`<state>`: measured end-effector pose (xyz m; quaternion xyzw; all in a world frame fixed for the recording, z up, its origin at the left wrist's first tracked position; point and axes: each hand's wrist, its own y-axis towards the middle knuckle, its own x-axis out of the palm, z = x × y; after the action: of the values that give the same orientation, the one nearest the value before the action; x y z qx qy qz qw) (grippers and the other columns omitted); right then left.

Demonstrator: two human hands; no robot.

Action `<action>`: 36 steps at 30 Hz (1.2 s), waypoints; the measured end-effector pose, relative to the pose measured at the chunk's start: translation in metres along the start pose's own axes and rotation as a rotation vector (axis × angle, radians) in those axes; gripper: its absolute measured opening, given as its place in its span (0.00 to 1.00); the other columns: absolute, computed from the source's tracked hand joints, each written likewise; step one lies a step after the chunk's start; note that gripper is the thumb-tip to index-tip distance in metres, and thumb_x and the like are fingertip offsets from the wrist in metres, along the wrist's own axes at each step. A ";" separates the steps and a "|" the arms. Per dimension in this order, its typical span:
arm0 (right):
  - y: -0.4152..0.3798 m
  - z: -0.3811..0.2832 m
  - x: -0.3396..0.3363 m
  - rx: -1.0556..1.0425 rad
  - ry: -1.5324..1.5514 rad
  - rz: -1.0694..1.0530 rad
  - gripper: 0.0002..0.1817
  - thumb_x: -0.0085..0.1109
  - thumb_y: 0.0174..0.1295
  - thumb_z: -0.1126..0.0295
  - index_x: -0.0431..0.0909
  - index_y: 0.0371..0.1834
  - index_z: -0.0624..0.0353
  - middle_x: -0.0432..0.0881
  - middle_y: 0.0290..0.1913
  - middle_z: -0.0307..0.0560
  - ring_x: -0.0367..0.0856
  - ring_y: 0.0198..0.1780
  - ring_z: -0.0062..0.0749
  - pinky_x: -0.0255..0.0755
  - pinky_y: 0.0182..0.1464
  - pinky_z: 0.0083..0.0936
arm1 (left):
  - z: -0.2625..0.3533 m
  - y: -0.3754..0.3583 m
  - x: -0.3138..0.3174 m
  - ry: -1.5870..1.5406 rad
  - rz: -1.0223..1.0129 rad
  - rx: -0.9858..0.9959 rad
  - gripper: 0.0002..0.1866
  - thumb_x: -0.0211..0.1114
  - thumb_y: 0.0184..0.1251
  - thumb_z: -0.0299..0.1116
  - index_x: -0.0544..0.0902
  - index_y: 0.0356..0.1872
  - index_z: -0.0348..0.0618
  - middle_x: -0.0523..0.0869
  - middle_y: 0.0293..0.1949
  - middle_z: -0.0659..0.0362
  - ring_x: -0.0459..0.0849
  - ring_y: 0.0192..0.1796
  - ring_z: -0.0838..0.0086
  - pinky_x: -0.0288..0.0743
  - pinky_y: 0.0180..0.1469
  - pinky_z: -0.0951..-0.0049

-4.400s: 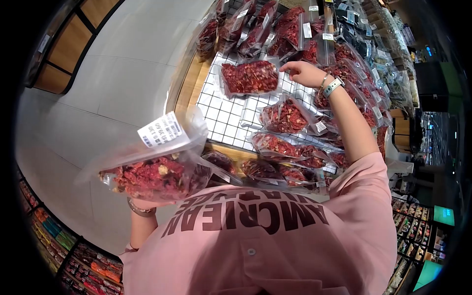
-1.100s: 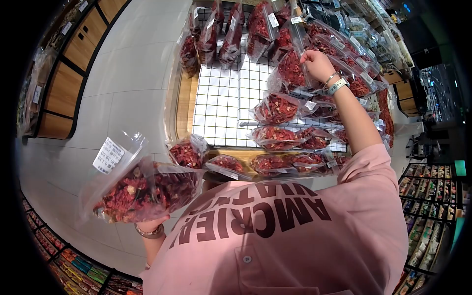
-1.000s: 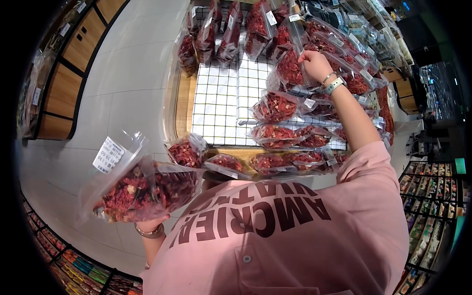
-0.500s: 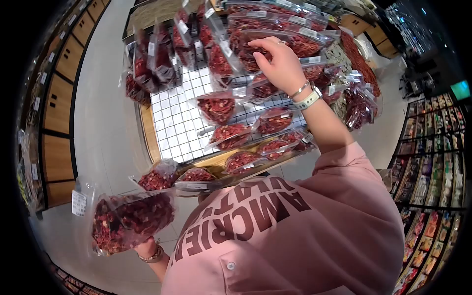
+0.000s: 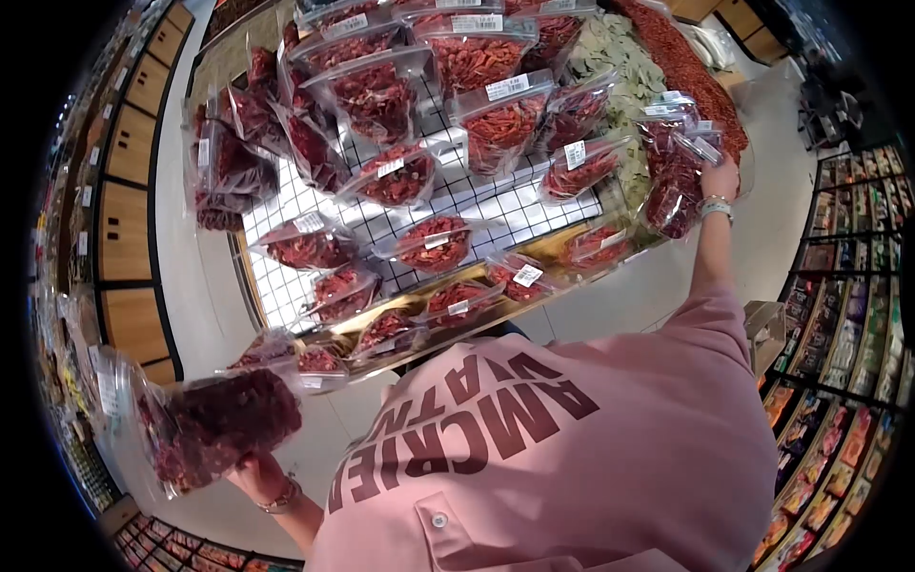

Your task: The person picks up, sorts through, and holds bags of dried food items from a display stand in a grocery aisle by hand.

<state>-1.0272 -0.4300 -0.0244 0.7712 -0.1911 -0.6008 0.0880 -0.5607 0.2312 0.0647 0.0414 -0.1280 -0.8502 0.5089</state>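
Note:
My left hand [image 5: 255,475] is closed on the lower edge of a clear bag of dark dried chillies [image 5: 233,419], held out at the lower left, off the table. At the far right, my right hand [image 5: 721,178] is at the top of a bag of dark red dried chillies [image 5: 673,191]. Its fingers look closed on the bag's edge, partly hidden by the plastic. Beside that bag lie dried leaves [image 5: 620,91] and a heap of loose red chillies [image 5: 701,86]. Several labelled bags of chillies [image 5: 500,124] lie across the display.
A display table carries a white surface with a black wire grid [image 5: 372,229] and a wooden front edge [image 5: 534,310]. Wooden cabinets [image 5: 124,238] run along the left. Shelves of packaged goods [image 5: 839,276] stand at the right, with a box [image 5: 764,334] near my right elbow.
My right hand has moved from above the middle bags to the dark bag at the far right. The view has shifted. My left hand keeps its bag.

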 end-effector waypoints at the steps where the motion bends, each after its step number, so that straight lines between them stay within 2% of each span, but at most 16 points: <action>1: 0.020 0.011 0.011 -0.052 -0.029 -0.066 0.26 0.57 0.49 0.62 0.72 0.54 0.55 0.77 0.49 0.57 0.73 0.53 0.50 0.67 0.54 0.43 | 0.004 -0.003 0.009 0.010 0.019 -0.030 0.46 0.72 0.48 0.45 0.57 0.65 0.37 0.65 0.62 0.55 0.65 0.63 0.63 0.56 0.65 0.60; 3: 0.060 0.037 0.034 -0.176 -0.116 -0.180 0.33 0.62 0.46 0.55 0.70 0.57 0.53 0.78 0.50 0.55 0.73 0.54 0.48 0.67 0.54 0.43 | 0.007 -0.006 0.023 0.065 0.018 -0.022 0.45 0.72 0.48 0.46 0.59 0.63 0.35 0.66 0.61 0.55 0.65 0.62 0.64 0.56 0.64 0.61; 8: 0.090 0.038 0.029 -0.174 -0.217 -0.629 0.24 0.63 0.44 0.57 0.79 0.46 0.55 0.81 0.43 0.55 0.79 0.47 0.45 0.69 0.52 0.34 | 0.012 -0.027 0.024 0.143 0.040 -0.010 0.43 0.72 0.48 0.46 0.61 0.62 0.34 0.69 0.59 0.55 0.68 0.59 0.66 0.59 0.62 0.63; 9: 0.095 0.042 0.032 -0.260 -0.213 -0.603 0.18 0.62 0.44 0.60 0.82 0.37 0.58 0.83 0.35 0.55 0.81 0.41 0.45 0.71 0.47 0.33 | 0.014 -0.029 0.026 0.150 0.053 -0.010 0.43 0.71 0.49 0.46 0.61 0.62 0.33 0.69 0.58 0.55 0.68 0.59 0.66 0.60 0.62 0.64; 10: 0.099 0.042 0.028 -0.330 -0.244 -0.663 0.15 0.62 0.44 0.63 0.82 0.34 0.60 0.82 0.32 0.57 0.82 0.38 0.46 0.72 0.43 0.34 | 0.014 -0.033 0.026 0.138 0.084 0.008 0.39 0.71 0.50 0.42 0.63 0.59 0.32 0.71 0.55 0.55 0.70 0.57 0.67 0.63 0.59 0.66; 13: 0.092 0.049 0.010 -0.481 -0.191 -0.613 0.13 0.59 0.48 0.68 0.82 0.36 0.61 0.82 0.32 0.57 0.81 0.37 0.46 0.72 0.43 0.34 | 0.018 -0.038 0.022 0.172 0.101 -0.046 0.32 0.69 0.51 0.38 0.68 0.54 0.31 0.74 0.50 0.56 0.73 0.52 0.69 0.66 0.56 0.68; 14: 0.104 0.069 0.018 -0.549 -0.054 -0.662 0.13 0.57 0.51 0.71 0.80 0.40 0.62 0.82 0.31 0.56 0.81 0.34 0.45 0.72 0.41 0.34 | 0.026 -0.032 0.041 0.122 0.095 -0.027 0.25 0.67 0.51 0.35 0.72 0.48 0.30 0.76 0.45 0.57 0.75 0.48 0.70 0.68 0.53 0.70; 16: 0.050 0.016 -0.051 -0.426 0.014 -0.663 0.13 0.55 0.52 0.73 0.78 0.40 0.64 0.81 0.28 0.55 0.81 0.32 0.44 0.71 0.38 0.35 | 0.023 -0.029 0.041 0.080 0.111 0.001 0.27 0.68 0.51 0.34 0.70 0.50 0.30 0.76 0.46 0.57 0.74 0.47 0.72 0.68 0.50 0.73; 18: 0.012 -0.010 -0.090 -0.316 0.125 -0.819 0.10 0.53 0.53 0.74 0.76 0.38 0.65 0.80 0.26 0.51 0.79 0.30 0.39 0.70 0.33 0.33 | 0.017 -0.022 0.025 0.109 0.083 0.048 0.25 0.66 0.51 0.33 0.71 0.49 0.30 0.76 0.45 0.57 0.74 0.45 0.72 0.68 0.49 0.73; 20: -0.035 -0.047 -0.137 -0.539 -0.088 -0.737 0.08 0.53 0.55 0.72 0.74 0.35 0.66 0.79 0.24 0.47 0.77 0.26 0.32 0.68 0.29 0.30 | 0.009 -0.017 0.003 0.194 0.043 0.088 0.21 0.62 0.50 0.32 0.72 0.45 0.30 0.76 0.42 0.57 0.74 0.44 0.71 0.67 0.51 0.70; 22: -0.076 -0.073 -0.182 -0.622 0.075 -0.481 0.09 0.53 0.58 0.71 0.73 0.36 0.67 0.78 0.23 0.44 0.74 0.24 0.25 0.66 0.27 0.26 | 0.007 -0.011 -0.010 0.250 0.046 0.106 0.20 0.60 0.49 0.31 0.73 0.44 0.30 0.76 0.40 0.57 0.74 0.42 0.70 0.67 0.52 0.69; 24: -0.097 -0.105 -0.233 -0.583 0.272 -0.433 0.12 0.52 0.61 0.67 0.73 0.36 0.69 0.76 0.22 0.42 0.71 0.24 0.20 0.65 0.26 0.21 | 0.006 -0.003 -0.021 0.200 0.089 0.115 0.24 0.65 0.50 0.34 0.73 0.46 0.31 0.76 0.42 0.57 0.74 0.45 0.69 0.66 0.53 0.67; 27: -0.123 -0.166 -0.295 -0.517 0.656 -0.550 0.11 0.51 0.64 0.66 0.74 0.37 0.64 0.75 0.26 0.34 0.68 0.27 0.12 0.61 0.30 0.13 | 0.002 0.006 -0.053 0.137 0.088 0.177 0.30 0.72 0.47 0.40 0.72 0.49 0.33 0.76 0.47 0.56 0.73 0.51 0.67 0.65 0.56 0.66; 30: -0.163 -0.250 -0.316 -0.516 0.841 -0.441 0.08 0.53 0.63 0.68 0.74 0.40 0.62 0.76 0.29 0.34 0.69 0.30 0.13 0.62 0.34 0.12 | -0.015 0.005 -0.110 0.062 0.073 0.122 0.37 0.76 0.42 0.42 0.70 0.54 0.37 0.73 0.53 0.56 0.70 0.57 0.66 0.64 0.58 0.64; 33: -0.203 -0.333 -0.301 -0.548 1.178 -0.547 0.10 0.51 0.64 0.70 0.74 0.43 0.66 0.78 0.33 0.36 0.72 0.34 0.14 0.63 0.36 0.11 | -0.014 0.017 -0.138 -0.120 0.080 0.128 0.37 0.77 0.41 0.38 0.70 0.55 0.41 0.72 0.55 0.58 0.68 0.59 0.65 0.64 0.59 0.63; 36: -0.252 -0.414 -0.273 -0.589 1.145 -0.581 0.10 0.52 0.63 0.69 0.75 0.42 0.65 0.79 0.32 0.38 0.73 0.31 0.14 0.64 0.34 0.11 | -0.024 0.014 -0.183 -0.073 0.165 0.109 0.36 0.77 0.41 0.36 0.70 0.55 0.44 0.72 0.55 0.60 0.67 0.60 0.63 0.64 0.58 0.61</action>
<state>-0.6377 -0.1297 0.2360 0.9300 0.2695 -0.1264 0.2156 -0.4565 0.3810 0.0340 0.0273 -0.1954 -0.7982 0.5691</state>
